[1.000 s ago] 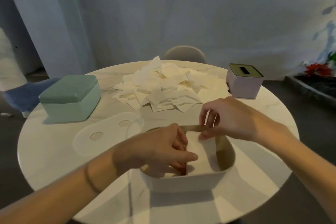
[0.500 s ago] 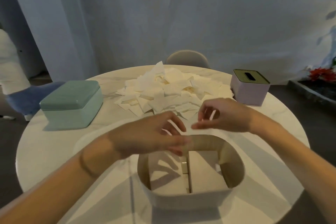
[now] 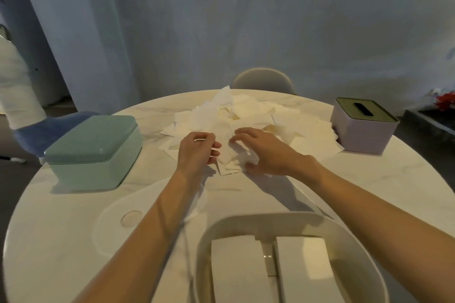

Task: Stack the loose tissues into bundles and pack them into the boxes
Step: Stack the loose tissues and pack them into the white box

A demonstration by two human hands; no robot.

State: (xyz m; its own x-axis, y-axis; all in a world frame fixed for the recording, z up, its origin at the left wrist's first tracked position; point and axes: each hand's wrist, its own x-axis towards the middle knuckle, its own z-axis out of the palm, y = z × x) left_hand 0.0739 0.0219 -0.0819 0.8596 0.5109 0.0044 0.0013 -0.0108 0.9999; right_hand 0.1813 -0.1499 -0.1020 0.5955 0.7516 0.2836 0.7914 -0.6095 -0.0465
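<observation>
A heap of loose white tissues (image 3: 246, 115) lies at the middle back of the round table (image 3: 369, 192). Both my hands are at its near edge. My left hand (image 3: 197, 152) touches the left side of a few tissues (image 3: 227, 157) with its fingertips. My right hand (image 3: 263, 152) rests arched over their right side, fingers spread. Close to me stands an open white box (image 3: 204, 238) with two flat tissue bundles, one on the left (image 3: 236, 268) and one on the right (image 3: 304, 268).
A closed mint-green box (image 3: 93, 152) stands at the left. At the right is a lilac box (image 3: 362, 130) with a slotted lid. A clear lid (image 3: 113, 229) lies left of the white box. A chair back (image 3: 262, 80) shows behind the table.
Both hands left the white box and reached forward to the near edge of the tissue heap. The view tilted down, so the white box now sits at the bottom.
</observation>
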